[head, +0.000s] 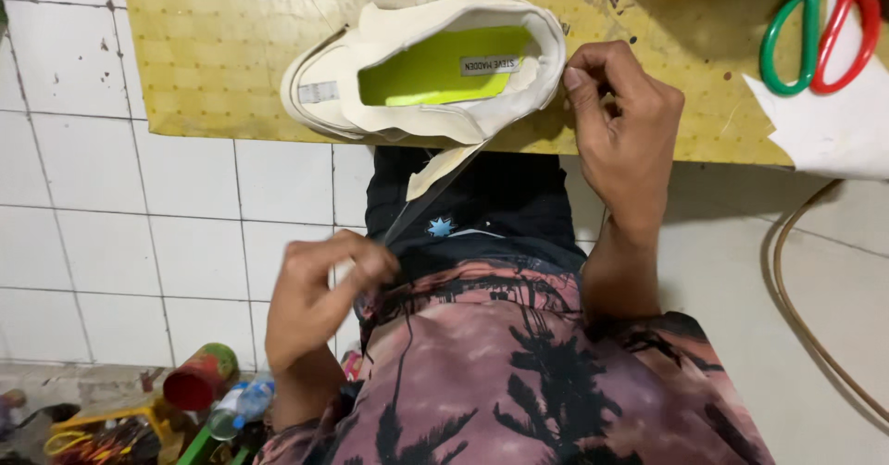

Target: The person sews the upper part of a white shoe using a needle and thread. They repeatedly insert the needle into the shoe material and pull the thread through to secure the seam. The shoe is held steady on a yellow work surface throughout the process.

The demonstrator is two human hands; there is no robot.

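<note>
Head view:
Shoe: cream shoe (421, 67) with a lime-green insole lies on its side at the near edge of the yellow counter (204, 76).
Right hand: right hand (622, 131), its grip pinching the shoe's heel edge.
Left hand: left hand (319, 289), low by the lap, grip clenched on a thin dark strip (407, 215) that runs up to the shoe.
Scissors: green and red handles (820, 30) at the counter's far right, well apart.

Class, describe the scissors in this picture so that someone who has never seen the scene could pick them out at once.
Start at the yellow perforated board where the cream shoe lies. Follow it to its far right corner, above a white paper sheet. The scissors lie there, the only thing with one green and one red handle loop.
</note>
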